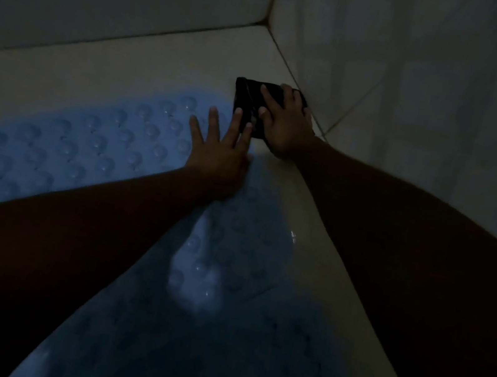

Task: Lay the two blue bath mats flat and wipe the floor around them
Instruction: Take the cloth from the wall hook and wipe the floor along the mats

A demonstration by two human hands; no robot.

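Two hands reach into a dim corner. The left hand (pixel 217 153) lies flat and released, fingers spread, on the far end of the blue mat (pixel 83 144). The right hand (pixel 284 125) is just beyond that end, near the wall (pixel 422 85). Its straight fingers press a dark cloth (pixel 249 99) onto the floor (pixel 164 52).

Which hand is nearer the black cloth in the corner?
Right. The right hand presses flat on the cloth; the left hand lies spread on the mat beside it, fingertips at the cloth's edge.
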